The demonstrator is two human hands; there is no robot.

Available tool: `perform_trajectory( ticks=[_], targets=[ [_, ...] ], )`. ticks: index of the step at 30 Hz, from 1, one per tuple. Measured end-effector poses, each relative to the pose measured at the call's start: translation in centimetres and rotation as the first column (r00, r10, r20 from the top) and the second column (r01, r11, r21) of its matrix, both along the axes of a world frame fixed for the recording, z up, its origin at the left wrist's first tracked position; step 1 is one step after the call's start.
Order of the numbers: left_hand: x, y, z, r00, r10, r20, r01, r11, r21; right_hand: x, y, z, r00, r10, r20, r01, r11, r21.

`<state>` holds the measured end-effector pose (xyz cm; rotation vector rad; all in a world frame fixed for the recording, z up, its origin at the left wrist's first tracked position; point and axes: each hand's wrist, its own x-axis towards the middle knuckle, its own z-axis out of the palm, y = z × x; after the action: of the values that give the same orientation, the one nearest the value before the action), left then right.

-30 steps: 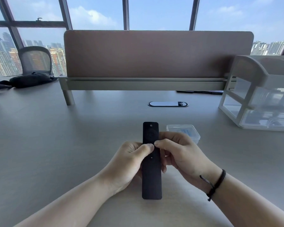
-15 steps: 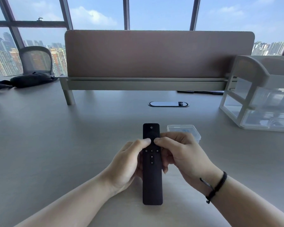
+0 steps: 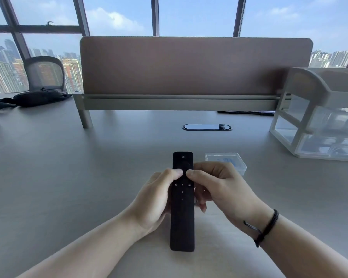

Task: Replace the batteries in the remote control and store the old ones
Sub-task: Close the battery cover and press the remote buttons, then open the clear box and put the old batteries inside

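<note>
Head view: black remote control [image 3: 182, 217] held button-side up above the grey desk [image 3: 68, 177]. Left hand [image 3: 156, 199] and right hand [image 3: 221, 189] both grip it, thumbs pressing its upper face. Clear plastic case [image 3: 232, 160] lies just behind the right hand.

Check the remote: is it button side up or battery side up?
Button side up: the remote shows its power, home and volume markings, with both thumbs on that face. Its back is hidden.

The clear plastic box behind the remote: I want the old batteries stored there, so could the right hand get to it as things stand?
Probably yes. The clear plastic box sits just beyond the right hand with nothing between them, but that hand grips the remote and must let go first.
</note>
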<state>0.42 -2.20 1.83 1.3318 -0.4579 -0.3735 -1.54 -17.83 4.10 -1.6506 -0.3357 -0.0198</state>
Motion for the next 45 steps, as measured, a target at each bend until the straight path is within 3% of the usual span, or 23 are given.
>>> perform_trajectory(
  ticks=[6,11,14,18,21,24,26,28,30,34,37,42,45],
  targets=[
    [0.5,0.5,0.0,0.941,0.338,0.015,-0.338,0.94,0.037,1.4,-1.1,-0.3,0.972,-0.234,0.004,0.233,0.972,0.04],
    [1.2,1.1,0.2,0.871,0.478,0.11,-0.489,0.865,0.11,2.5,-2.5,-0.5,0.904,-0.42,-0.076,0.426,0.899,0.105],
    [2.0,1.2,-0.2,0.812,0.558,0.169,-0.583,0.789,0.193,2.9,-2.5,-1.2,0.892,-0.451,0.012,0.451,0.891,-0.048],
    [3.3,2.1,-0.9,0.689,0.608,0.394,-0.724,0.555,0.408,2.8,-2.3,-1.8,0.926,-0.353,0.132,0.377,0.859,-0.347],
    [3.6,2.9,-1.0,0.657,0.579,0.483,-0.749,0.424,0.51,2.4,-2.2,-2.1,0.95,-0.247,0.19,0.312,0.766,-0.563],
    [3.4,3.3,-0.8,0.642,0.546,0.538,-0.76,0.365,0.537,2.5,-2.4,-2.1,0.942,-0.223,0.249,0.331,0.722,-0.607],
    [3.1,3.3,-0.9,0.633,0.518,0.575,-0.768,0.329,0.549,2.8,-3.2,-1.8,0.879,-0.29,0.378,0.472,0.633,-0.613],
    [2.8,3.2,-1.0,0.603,0.499,0.623,-0.795,0.313,0.519,3.3,-4.6,-1.1,0.753,-0.358,0.552,0.656,0.481,-0.582],
    [2.5,2.8,-0.9,0.551,0.483,0.68,-0.834,0.303,0.46,3.9,-6.3,-0.8,0.714,-0.396,0.577,0.699,0.451,-0.555],
    [2.3,2.4,-0.7,0.495,0.418,0.762,-0.862,0.344,0.372,4.8,-8.6,-2.3,0.872,-0.341,0.352,0.473,0.4,-0.785],
    [2.2,2.5,-0.8,0.485,0.32,0.814,-0.841,0.425,0.334,5.2,-8.6,-3.5,0.927,-0.275,0.255,0.359,0.452,-0.816],
    [3.0,2.0,-0.4,0.447,0.185,0.875,-0.797,0.526,0.296,6.0,-7.8,-3.6,0.914,-0.233,0.332,0.405,0.535,-0.741],
    [4.1,1.4,0.4,0.513,0.086,0.854,-0.739,0.551,0.388,6.1,-7.7,-3.6,0.917,-0.213,0.336,0.396,0.574,-0.717]
  ],
)
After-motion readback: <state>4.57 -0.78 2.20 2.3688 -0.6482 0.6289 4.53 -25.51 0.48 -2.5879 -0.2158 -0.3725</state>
